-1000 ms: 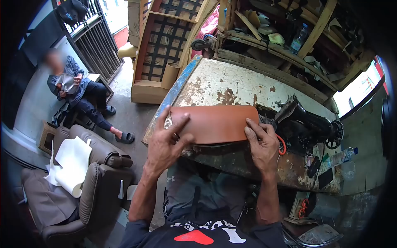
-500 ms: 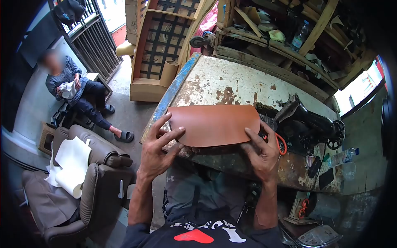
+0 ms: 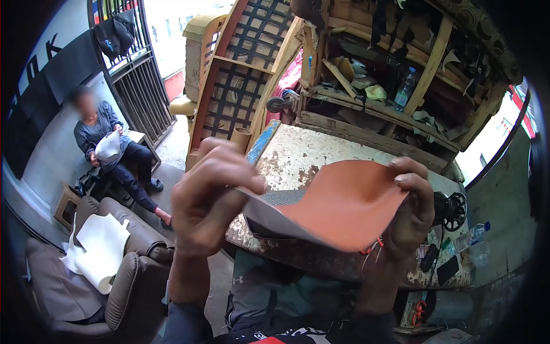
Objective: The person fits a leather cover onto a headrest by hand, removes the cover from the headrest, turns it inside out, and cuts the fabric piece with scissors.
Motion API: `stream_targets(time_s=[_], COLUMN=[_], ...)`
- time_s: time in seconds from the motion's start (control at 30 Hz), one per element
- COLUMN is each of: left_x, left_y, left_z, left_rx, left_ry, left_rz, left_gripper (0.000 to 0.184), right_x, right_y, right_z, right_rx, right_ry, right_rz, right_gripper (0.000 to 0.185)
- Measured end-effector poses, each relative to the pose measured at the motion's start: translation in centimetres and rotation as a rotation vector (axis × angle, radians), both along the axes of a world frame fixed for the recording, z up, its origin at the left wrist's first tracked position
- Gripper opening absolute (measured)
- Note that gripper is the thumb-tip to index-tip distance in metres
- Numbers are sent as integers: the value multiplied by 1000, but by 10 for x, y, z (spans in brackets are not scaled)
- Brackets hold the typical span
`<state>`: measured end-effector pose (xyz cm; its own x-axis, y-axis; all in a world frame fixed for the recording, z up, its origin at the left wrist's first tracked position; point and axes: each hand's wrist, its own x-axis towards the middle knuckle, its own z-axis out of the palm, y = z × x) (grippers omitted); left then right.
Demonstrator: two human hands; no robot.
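A brown leather-like panel [image 3: 349, 198] is held up above the worktable, curved and tilted. On the left it shows a grey underside and a dark, mesh-textured layer [image 3: 281, 198]. My left hand [image 3: 215, 198], slightly blurred, pinches its left end between thumb and fingers. Fingers of my right hand [image 3: 413, 206] are curled around the right edge. Behind that hand the sewing machine [image 3: 455, 210] is mostly hidden, its handwheel showing. Under the panel's lower edge, a bit of an orange-red handle [image 3: 375, 245] peeks out.
The worn worktable [image 3: 286, 152] stretches beneath my hands. Plastic bottles [image 3: 472, 235] and a dark phone-like slab [image 3: 448, 269] lie at its right. A cluttered wooden shelf [image 3: 378, 129] stands behind. Left are a seated person [image 3: 106, 132] and a grey armchair [image 3: 134, 275] with white material [image 3: 103, 246].
Both hands have raised the panel nearer the camera. Lying level before, it is now bent and tilted, exposing its underside at the left. The camera view has tipped upward.
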<state>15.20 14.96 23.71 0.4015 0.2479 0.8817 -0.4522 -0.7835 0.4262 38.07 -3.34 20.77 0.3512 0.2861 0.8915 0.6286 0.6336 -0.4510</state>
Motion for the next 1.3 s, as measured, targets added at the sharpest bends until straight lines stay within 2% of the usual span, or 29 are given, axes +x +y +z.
stream_targets(time_s=[0.07, 0.1, 0.13, 0.23, 0.33, 0.43, 0.5, 0.53, 0.57, 0.63, 0.67, 0.77, 0.8, 0.83, 0.9, 0.93, 1.07, 1.13, 1.3], left_x=[17, 27, 37, 58, 67, 74, 81, 84, 83, 87, 88, 90, 87, 84, 79, 77, 72, 68, 72], left_y=[-4, -16, -25, -53, -70, -78, -82, -82, -83, -85, -88, -94, -99, -103, -106, -106, -105, -111, -115], left_z=[7, 3, -3, -25, -29, -33, -35, -39, -42, -44, -46, -44, -40, -38, -38, -38, -35, -33, -34], left_rx=[37, -121, -121, -171, -104, -64, -31, -57, -87, -103, -147, -189, -266, -341, -339, -342, -209, -316, -391], left_ry=[108, 174, 144, 26, 63, -4, -55, -77, -90, -85, -112, -142, -106, -67, -23, 16, 18, 81, 35], left_rz=[-62, -85, -119, -127, 8, 84, 94, 132, 173, 156, 147, 133, 92, 50, 24, 2, 30, -9, -46], left_gripper=[10, 10, 11, 18, 20, 21, 21, 19, 17, 16, 19, 21, 21, 20, 20, 20, 19, 18, 21], right_x=[-2, -1, -7, -33, -48, -41, -40, -41, -44, -49, -56, -54, -61, -58, -50, -49, -45, -47, -49], right_y=[11, 20, 24, 34, 18, -3, -25, -37, -44, -48, -49, -55, -63, -64, -64, -60, -63, -63, -62], right_z=[4, 1, -3, -20, -24, -41, -37, -27, -24, -21, -19, -26, -19, -21, -32, -35, -33, -28, -13], right_rx=[-54, -95, -160, -125, -132, -112, -196, -257, -250, -203, -184, -130, -287, -284, -276, -184, -162, -132, -139], right_ry=[76, 10, 16, 179, 286, 317, 564, 601, 600, 461, 510, 435, 475, 477, 579, 592, 591, 591, 564], right_rz=[265, 266, 309, 516, 228, 109, 185, 181, 161, 184, 146, 47, -121, -122, -111, -88, -46, -17, -35], right_gripper=[25, 27, 25, 22, 39, 42, 40, 64, 64, 89, 106, 98, 69, 69, 38, 25, 25, 25, 26])
